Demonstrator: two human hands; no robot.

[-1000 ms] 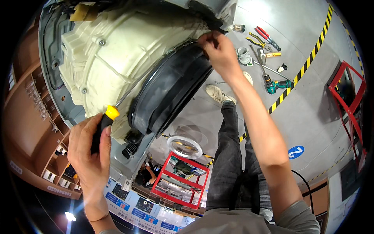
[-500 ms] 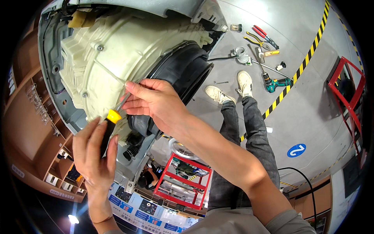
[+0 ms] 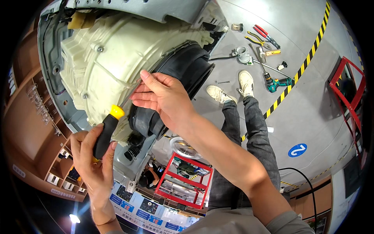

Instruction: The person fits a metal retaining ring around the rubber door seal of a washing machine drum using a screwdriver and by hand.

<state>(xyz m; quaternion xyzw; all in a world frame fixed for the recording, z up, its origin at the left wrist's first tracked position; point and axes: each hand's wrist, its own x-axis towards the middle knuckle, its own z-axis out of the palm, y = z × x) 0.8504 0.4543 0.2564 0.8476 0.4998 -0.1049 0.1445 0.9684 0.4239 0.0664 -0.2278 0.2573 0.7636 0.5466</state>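
Note:
A screwdriver with a black and yellow handle (image 3: 106, 134) slants across the front of an opened washing machine. The fingers of my left hand (image 3: 90, 162) are closed round its handle from below. Higher up, my right hand (image 3: 167, 101) has its thumb and fingers round the metal shaft; they hide the tip. Both hands are in front of the cream plastic tub (image 3: 117, 54). Just beside my right hand is the black rubber door gasket (image 3: 181, 64), with a thin wire clamp (image 3: 177, 48) along its rim.
Grey metal cabinet panels (image 3: 58, 70) frame the tub. Out on the floor lie pliers (image 3: 255, 40), a hammer (image 3: 269, 52), a teal cordless drill (image 3: 277, 83) and a white pump part (image 3: 243, 54). Red metal frames (image 3: 183, 181) stand below and at the far right (image 3: 346, 84).
My right hand has slid up and right, toward the gasket's edge. The screwdriver handle has shifted slightly up and right, and my left fingers sit lower on it, showing more of the handle.

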